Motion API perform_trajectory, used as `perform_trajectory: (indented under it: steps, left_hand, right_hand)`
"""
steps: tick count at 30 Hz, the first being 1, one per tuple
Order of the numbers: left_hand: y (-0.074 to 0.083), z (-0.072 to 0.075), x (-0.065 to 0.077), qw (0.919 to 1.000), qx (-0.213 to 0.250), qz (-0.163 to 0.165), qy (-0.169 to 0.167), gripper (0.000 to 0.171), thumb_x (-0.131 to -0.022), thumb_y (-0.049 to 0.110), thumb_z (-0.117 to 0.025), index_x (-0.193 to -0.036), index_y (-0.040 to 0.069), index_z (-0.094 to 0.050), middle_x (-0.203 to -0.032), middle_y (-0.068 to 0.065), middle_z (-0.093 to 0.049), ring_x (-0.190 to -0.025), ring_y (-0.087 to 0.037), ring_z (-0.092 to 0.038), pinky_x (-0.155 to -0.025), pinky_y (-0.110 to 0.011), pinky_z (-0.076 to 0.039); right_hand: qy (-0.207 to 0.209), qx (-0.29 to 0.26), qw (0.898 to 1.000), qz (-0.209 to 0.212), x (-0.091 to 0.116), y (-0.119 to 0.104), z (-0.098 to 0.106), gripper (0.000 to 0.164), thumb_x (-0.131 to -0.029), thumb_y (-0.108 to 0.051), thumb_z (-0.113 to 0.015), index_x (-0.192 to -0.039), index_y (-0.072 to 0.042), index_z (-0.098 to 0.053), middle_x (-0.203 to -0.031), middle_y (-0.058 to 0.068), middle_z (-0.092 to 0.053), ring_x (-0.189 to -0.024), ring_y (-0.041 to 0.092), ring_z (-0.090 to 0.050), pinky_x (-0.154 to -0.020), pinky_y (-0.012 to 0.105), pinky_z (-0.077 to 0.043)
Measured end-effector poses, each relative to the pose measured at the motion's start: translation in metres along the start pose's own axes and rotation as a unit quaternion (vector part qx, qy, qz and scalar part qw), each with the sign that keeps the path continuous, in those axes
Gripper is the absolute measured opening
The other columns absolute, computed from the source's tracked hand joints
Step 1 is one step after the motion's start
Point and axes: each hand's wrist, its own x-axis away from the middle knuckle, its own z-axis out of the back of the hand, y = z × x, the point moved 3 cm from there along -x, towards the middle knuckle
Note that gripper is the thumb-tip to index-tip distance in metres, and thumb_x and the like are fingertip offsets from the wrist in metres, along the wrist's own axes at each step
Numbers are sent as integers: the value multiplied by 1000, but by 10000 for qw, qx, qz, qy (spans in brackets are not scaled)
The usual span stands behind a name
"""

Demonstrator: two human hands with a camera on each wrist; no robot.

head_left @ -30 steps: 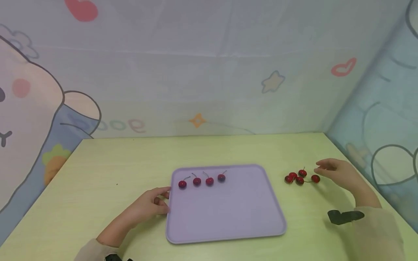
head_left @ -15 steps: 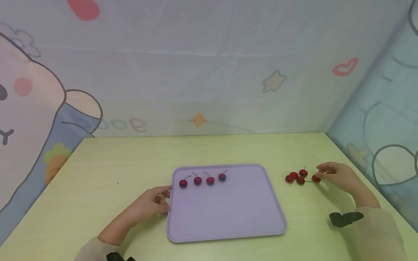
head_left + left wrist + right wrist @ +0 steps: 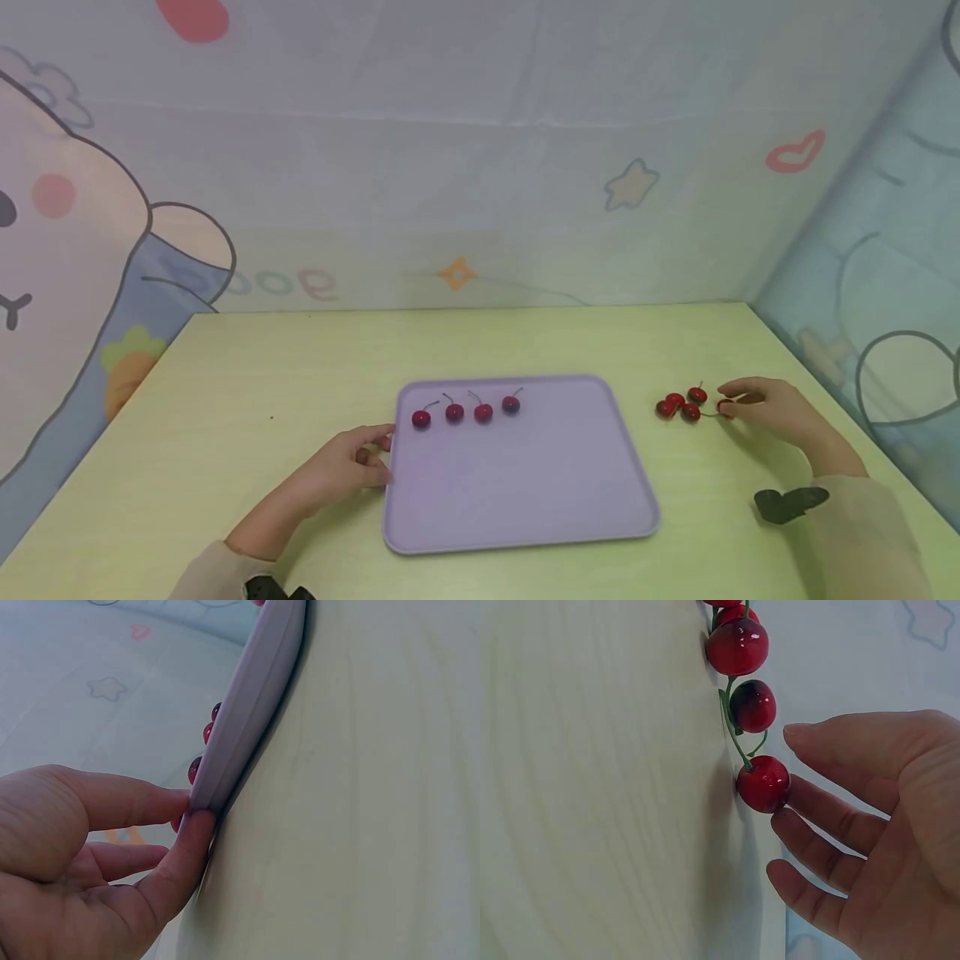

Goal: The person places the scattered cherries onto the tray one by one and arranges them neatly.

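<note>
Nearest my remote station, beige cloth sleeves [image 3: 862,533] with black bands [image 3: 791,504] reach over the pale yellow-green, wood-grained tabletop [image 3: 150,467]. The left hand [image 3: 341,468] is half-open, fingertips touching the left edge of the flat lilac tray [image 3: 517,492] with rounded corners, probably plastic; I judge it light, stiff and apt to slide. Farther off, near the tabletop's right edge, the right hand [image 3: 772,410] is partly open about a glossy red, round cherry [image 3: 763,784] with a thin green stem; fingers lie against or just beside it and the thumb stands apart in the right wrist view, so I see no closed grip and cannot tell how firmly they touch. Four similar loose cherries [image 3: 691,412] lie huddled just beside it, towards the tray's right edge. Along the tray's far edge, from near its far left corner, four more stemmed cherries [image 3: 483,412] form a row, stems mostly towards that edge. I expect each cherry to be light, firm and slippery, prone to roll: pinch it round its widest part, as the stem may bend or snag. Behind the tabletop's far edge hangs a pale cloth backdrop [image 3: 450,167] with printed cartoon figures.
</note>
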Motion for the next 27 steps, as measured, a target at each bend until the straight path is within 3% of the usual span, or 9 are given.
perform_trajectory:
  steps: [13,27]
  left_hand:
    - [-2,1,-2,10000,-4,-51,-62,68,-82,-1,-67,-142,-12,-36,-120,-21,-53,-86,-18,-56,-64,-25,-46]
    - [-1,0,-1,10000,-16,52,-15,67,-81,-2,-68,-141,-11,-38,-120,-21,-54,-86,-18,-56,-66,-25,-47]
  right_hand:
    - [-132,1,9999,-22,3,2,-5,40,-90,-21,-66,-119,7,-62,-111,26,-64,-101,39,-61,-74,35,-49]
    - [-51,205,9998,21,8,4,-3,39,-89,-19,-67,-116,9,-63,-108,25,-66,-96,37,-64,-74,35,-49]
